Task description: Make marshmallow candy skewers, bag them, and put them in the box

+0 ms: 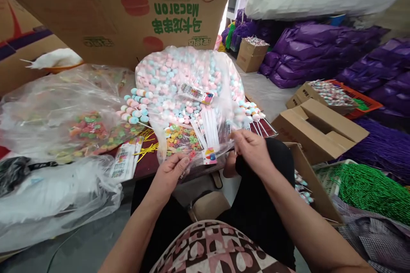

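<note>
My left hand is closed in a pinch on the near edge of a large clear plastic bag. Further right, my right hand also pinches the bag's edge. Pink, white and blue marshmallows fill the bag's far part. White sticks lie between my hands, with a small printed card at their near end. Colourful ring candies sit just beyond my left hand. Skewered marshmallows are piled at left and at right. A printed label packet rests on the marshmallows.
A big cardboard carton stands behind the bag. On the left are a bag of gummy rings, printed packets and yellow ties. An open box, green twist ties and purple sacks are on the right.
</note>
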Motion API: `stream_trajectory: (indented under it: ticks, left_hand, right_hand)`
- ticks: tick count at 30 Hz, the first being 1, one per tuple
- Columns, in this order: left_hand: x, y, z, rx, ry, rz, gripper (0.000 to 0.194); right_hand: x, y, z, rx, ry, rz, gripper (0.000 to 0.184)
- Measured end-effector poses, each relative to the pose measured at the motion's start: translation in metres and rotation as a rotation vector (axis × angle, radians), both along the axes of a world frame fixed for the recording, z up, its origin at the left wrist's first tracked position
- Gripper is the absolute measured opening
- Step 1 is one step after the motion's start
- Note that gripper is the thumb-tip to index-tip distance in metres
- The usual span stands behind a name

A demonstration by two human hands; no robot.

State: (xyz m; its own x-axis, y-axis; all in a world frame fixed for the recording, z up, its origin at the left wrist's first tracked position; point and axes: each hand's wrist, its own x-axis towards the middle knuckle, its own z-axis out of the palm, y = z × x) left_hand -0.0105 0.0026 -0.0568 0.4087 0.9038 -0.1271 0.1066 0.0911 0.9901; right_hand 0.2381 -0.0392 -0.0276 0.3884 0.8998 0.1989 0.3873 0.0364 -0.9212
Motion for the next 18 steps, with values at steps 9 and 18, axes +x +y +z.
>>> stream_trajectory:
  ticks: [9,18]
  left_hand:
    - [-0.001,0.001,-0.003,-0.024,-0.051,0.187,0.036]
    - [-0.003,0.007,-0.003,-0.043,-0.227,0.329,0.034]
  right_hand:
    - [0.128,0.025,0.003,-0.649,-0.79,-0.284,0.037]
    - [0.134,0.03,-0.017,-0.647,-0.725,-0.34,0.034]
